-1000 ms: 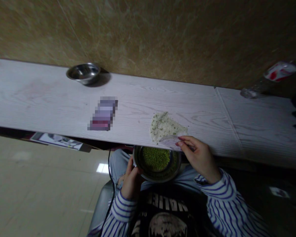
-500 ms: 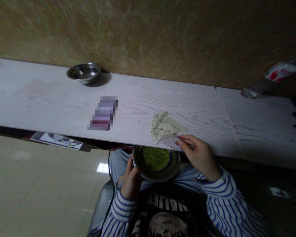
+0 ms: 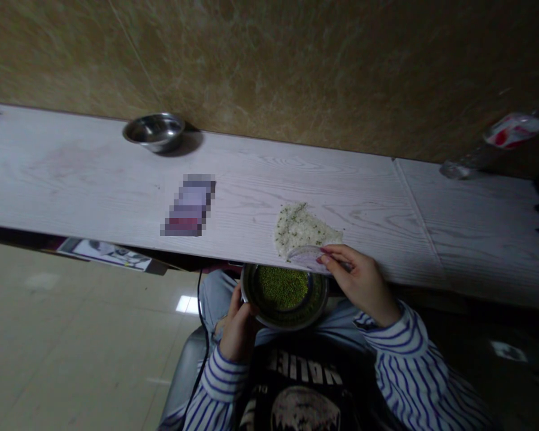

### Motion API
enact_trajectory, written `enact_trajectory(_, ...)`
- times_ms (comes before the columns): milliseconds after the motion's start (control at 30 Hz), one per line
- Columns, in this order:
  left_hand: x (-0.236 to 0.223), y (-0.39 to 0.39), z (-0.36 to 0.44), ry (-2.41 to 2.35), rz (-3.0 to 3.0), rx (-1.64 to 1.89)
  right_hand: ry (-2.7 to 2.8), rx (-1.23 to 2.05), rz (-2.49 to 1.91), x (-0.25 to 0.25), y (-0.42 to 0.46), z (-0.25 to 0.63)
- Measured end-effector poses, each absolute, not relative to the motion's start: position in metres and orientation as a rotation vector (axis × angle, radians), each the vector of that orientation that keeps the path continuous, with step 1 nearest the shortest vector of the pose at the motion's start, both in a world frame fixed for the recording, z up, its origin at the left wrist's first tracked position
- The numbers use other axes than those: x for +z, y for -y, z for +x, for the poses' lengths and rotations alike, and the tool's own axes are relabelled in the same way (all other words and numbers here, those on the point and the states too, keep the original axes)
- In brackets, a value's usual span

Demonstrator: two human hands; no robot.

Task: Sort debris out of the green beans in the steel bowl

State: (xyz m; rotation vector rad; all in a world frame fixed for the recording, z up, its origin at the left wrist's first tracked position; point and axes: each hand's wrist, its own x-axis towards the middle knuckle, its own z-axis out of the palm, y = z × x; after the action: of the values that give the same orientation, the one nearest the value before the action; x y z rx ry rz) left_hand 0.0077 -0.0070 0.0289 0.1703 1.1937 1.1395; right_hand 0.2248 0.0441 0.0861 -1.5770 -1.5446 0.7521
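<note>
My left hand point(image 3: 239, 332) grips the left rim of a metal bowl point(image 3: 318, 308), which sits over my lap just below the counter's front edge. Green beans point(image 3: 282, 287), like mung beans, cover the bowl's bottom. Above it, my right hand point(image 3: 357, 278) pinches a thin, clear curved piece of plastic point(image 3: 303, 256), like a lid or scraper, lying at the counter's edge. Its far side touches a heap of white rice-like grains point(image 3: 299, 230) with green beans scattered through it. The bowl's far rim is partly hidden under the counter edge.
On the pale wood-grain counter point(image 3: 242, 191) stands a second metal bowl point(image 3: 155, 134) near the wall. A blurred-out flat object point(image 3: 188, 206) lies left of the grains. A plastic bottle point(image 3: 494, 143) lies at the far right. A dark cable point(image 3: 200, 335) hangs at my left.
My right hand and the clear plastic piece have shifted slightly left along the counter edge. The left hand and bowl stay where they were.
</note>
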Motion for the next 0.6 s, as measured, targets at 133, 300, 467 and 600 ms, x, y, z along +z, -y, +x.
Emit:
enact_trajectory(133, 0.0287, 0.0071, 0.0067, -1.193, 0.168, 1.144, 1.550, 0.788, -1.567, 0.0862, -0.0460, 0.2259)
enact_trajectory(300, 0.0299, 0.0071, 0.0071, -1.192, 0.166, 1.147, 1.556, 0.799, -1.557, 0.0870, -0.0438, 0.2255)
enact_trajectory(467, 0.0317, 0.0070, 0.0085, -1.174, 0.170, 1.154, 1.557, 0.816, -1.556, 0.0884, -0.0419, 0.2225)
enact_trajectory(600, 0.0307, 0.0077, 0.0077, -1.167, 0.166, 1.150, 1.565, 0.832, -1.550, 0.0883, -0.0412, 0.2208)
